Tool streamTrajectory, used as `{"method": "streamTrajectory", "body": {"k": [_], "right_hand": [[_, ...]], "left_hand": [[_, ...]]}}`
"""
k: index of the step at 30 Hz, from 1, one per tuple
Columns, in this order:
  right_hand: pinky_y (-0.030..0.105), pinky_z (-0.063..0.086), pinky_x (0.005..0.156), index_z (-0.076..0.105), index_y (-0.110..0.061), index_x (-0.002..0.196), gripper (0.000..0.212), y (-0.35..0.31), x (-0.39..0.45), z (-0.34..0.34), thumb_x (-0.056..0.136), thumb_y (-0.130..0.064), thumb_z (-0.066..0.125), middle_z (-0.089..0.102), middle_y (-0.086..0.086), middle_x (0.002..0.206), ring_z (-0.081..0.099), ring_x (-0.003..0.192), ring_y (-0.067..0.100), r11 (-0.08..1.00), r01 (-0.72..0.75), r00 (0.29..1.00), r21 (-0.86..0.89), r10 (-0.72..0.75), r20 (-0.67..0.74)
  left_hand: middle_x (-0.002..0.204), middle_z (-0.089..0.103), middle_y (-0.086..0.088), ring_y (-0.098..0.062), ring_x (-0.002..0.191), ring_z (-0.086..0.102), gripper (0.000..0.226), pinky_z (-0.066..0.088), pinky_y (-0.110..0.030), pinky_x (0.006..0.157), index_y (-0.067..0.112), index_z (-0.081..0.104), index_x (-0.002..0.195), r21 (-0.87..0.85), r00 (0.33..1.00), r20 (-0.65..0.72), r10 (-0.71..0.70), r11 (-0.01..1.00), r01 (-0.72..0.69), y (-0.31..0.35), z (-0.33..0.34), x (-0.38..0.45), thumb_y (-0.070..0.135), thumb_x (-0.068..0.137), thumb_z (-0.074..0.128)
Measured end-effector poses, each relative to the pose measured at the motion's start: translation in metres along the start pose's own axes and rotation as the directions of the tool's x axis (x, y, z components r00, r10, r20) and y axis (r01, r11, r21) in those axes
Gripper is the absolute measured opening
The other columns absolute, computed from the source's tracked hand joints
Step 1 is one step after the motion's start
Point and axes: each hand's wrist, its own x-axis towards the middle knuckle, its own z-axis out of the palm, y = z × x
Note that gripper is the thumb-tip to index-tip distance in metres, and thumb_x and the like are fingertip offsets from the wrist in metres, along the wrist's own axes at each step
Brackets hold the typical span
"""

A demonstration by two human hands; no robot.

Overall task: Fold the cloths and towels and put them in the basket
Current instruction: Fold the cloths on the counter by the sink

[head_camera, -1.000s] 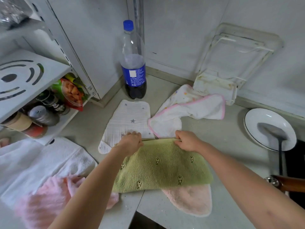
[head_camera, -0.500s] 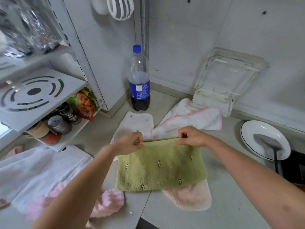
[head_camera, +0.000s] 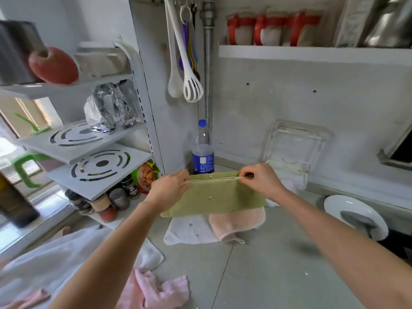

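A folded green towel (head_camera: 214, 197) hangs in the air above the counter, held by its top edge. My left hand (head_camera: 170, 188) pinches its left corner and my right hand (head_camera: 259, 180) pinches its right corner. Below it on the counter lie a peach towel (head_camera: 238, 224) and a white star-print cloth (head_camera: 189, 230). A pink-edged white cloth (head_camera: 289, 186) shows behind my right wrist. A fluffy pink cloth (head_camera: 156, 291) and a large white cloth (head_camera: 55, 259) lie at the lower left. No basket is in view.
A cola bottle (head_camera: 202, 150) stands in the corner behind the towel. A white rack (head_camera: 98, 166) with jars stands at the left. A clear plastic holder (head_camera: 292, 148) leans on the wall. A white plate with a spatula (head_camera: 354, 215) sits at the right.
Both hands have lifted the green towel off the counter by its far edge. It now hangs clear of the peach towel and the star-print cloth. The camera has tilted upward.
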Motion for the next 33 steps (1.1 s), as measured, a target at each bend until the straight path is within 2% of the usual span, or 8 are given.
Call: {"method": "streamTrajectory", "body": {"k": [8, 10, 13, 15, 19, 22, 29, 33], "right_hand": [[0.033, 0.048, 0.073, 0.063, -0.015, 0.074, 0.008, -0.014, -0.014, -0.003, 0.08, -0.014, 0.069, 0.066, -0.001, 0.077, 0.06, 0.075, 0.018, 0.99, -0.131, 0.991, 0.051, 0.132, -0.024], [0.034, 0.048, 0.074, 0.056, -0.02, 0.077, 0.014, -0.006, -0.018, -0.012, 0.078, -0.016, 0.07, 0.063, -0.003, 0.08, 0.059, 0.076, 0.018, 0.989, -0.143, 0.977, 0.033, 0.136, 0.164], [0.026, 0.045, 0.079, 0.054, -0.02, 0.097, 0.023, 0.005, -0.033, -0.023, 0.081, -0.015, 0.07, 0.062, -0.009, 0.084, 0.055, 0.078, 0.008, 0.975, -0.218, 0.793, 0.034, 0.157, 0.589], [0.021, 0.044, 0.083, 0.059, -0.02, 0.104, 0.023, 0.009, -0.044, -0.02, 0.083, -0.014, 0.067, 0.062, -0.013, 0.086, 0.056, 0.082, 0.005, 0.976, -0.217, 0.717, -0.01, 0.166, 0.677], [0.021, 0.044, 0.083, 0.065, -0.022, 0.102, 0.015, 0.027, -0.067, 0.016, 0.088, -0.026, 0.062, 0.062, -0.011, 0.097, 0.057, 0.091, 0.008, 0.973, -0.126, 0.595, -0.191, 0.228, 0.77], [0.032, 0.042, 0.079, 0.057, -0.018, 0.099, 0.015, 0.052, -0.085, 0.065, 0.093, -0.031, 0.055, 0.059, 0.003, 0.105, 0.053, 0.091, 0.019, 0.952, -0.108, 0.595, -0.286, 0.293, 0.749], [0.029, 0.039, 0.093, 0.039, -0.023, 0.142, 0.048, 0.094, -0.104, 0.13, 0.097, -0.037, 0.046, 0.048, 0.003, 0.141, 0.047, 0.124, 0.024, 0.926, -0.254, 0.709, -0.28, 0.375, 0.597], [0.028, 0.037, 0.098, 0.047, -0.012, 0.137, 0.05, 0.122, -0.102, 0.128, 0.094, -0.035, 0.055, 0.047, 0.007, 0.141, 0.046, 0.126, 0.024, 0.893, -0.392, 0.629, -0.221, 0.436, 0.644]], "left_hand": [[0.079, 0.053, 0.006, -0.02, 0.074, 0.055, 0.015, 0.035, -0.033, 0.057, 0.018, 0.044, 0.098, -0.12, 0.999, 0.011, -0.05, 0.991, 0.051, 0.026, -0.017, -0.021, 0.032, 0.099, 0.044], [0.08, 0.056, 0.003, -0.02, 0.076, 0.058, 0.014, 0.044, -0.035, 0.065, 0.016, 0.046, 0.098, -0.206, 0.987, 0.155, -0.036, 0.976, 0.068, 0.028, -0.014, -0.026, 0.03, 0.098, 0.047], [0.095, 0.062, 0.006, -0.013, 0.087, 0.06, 0.013, 0.05, -0.03, 0.079, 0.024, 0.051, 0.103, -0.383, 0.903, 0.43, 0.018, 0.909, 0.165, 0.028, -0.001, -0.037, 0.032, 0.094, 0.055], [0.098, 0.064, 0.012, -0.007, 0.086, 0.06, 0.024, 0.049, -0.025, 0.078, 0.029, 0.051, 0.115, -0.418, 0.843, 0.536, 0.045, 0.882, 0.218, 0.031, 0.013, -0.045, 0.035, 0.093, 0.057], [0.087, 0.061, 0.0, -0.015, 0.08, 0.056, 0.035, 0.045, -0.029, 0.078, 0.008, 0.066, 0.092, -0.24, 0.744, 0.666, 0.054, 0.96, 0.145, 0.039, 0.058, -0.058, 0.04, 0.096, 0.051], [0.075, 0.049, 0.001, -0.016, 0.073, 0.046, 0.036, 0.037, -0.028, 0.068, 0.014, 0.05, 0.073, -0.143, 0.701, 0.712, -0.037, 0.97, 0.197, 0.033, 0.101, -0.073, 0.041, 0.097, 0.049], [0.112, 0.062, -0.004, -0.024, 0.104, 0.057, 0.026, 0.044, -0.032, 0.083, 0.017, 0.058, 0.112, 0.126, 0.773, 0.582, -0.252, 0.967, 0.22, 0.029, 0.158, -0.079, 0.029, 0.1, 0.039], [0.109, 0.064, -0.005, -0.024, 0.1, 0.057, 0.023, 0.041, -0.034, 0.083, 0.016, 0.059, 0.106, 0.216, 0.759, 0.567, -0.319, 0.947, 0.237, 0.031, 0.176, -0.077, 0.021, 0.098, 0.037]]}}
